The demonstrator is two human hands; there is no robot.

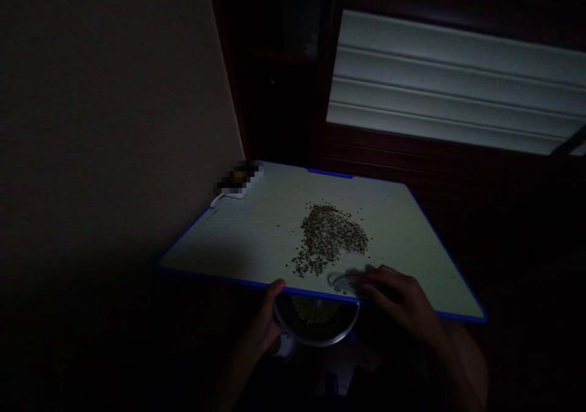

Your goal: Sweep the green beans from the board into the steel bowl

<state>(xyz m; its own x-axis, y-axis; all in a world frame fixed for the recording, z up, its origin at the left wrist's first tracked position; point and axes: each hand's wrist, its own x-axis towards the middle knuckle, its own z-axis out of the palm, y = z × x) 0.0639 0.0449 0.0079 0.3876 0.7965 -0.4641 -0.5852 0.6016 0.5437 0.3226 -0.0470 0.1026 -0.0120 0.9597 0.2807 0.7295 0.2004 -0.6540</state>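
A loose spread of small dark greenish grains [327, 235] lies on the pale tabletop [256, 235] in the head view. At the near edge my right hand [403, 299] pinches a thin clear piece with a rounded rim [344, 282], held low against the surface; its exact kind is hard to make out. A few grains show by it. Just below the edge is a round metal bowl [329, 341] with green grains inside. My left hand [268, 317] grips its left side, thumb up against the table's blue edge. The table hides the bowl's far part.
A white handled tray or dustpan [240, 191], its contents blurred out, sits at the table's far left corner beside a wall [183, 125]. Behind the table are dark wooden furniture and a pale slatted panel [439, 82]. The room is very dim.
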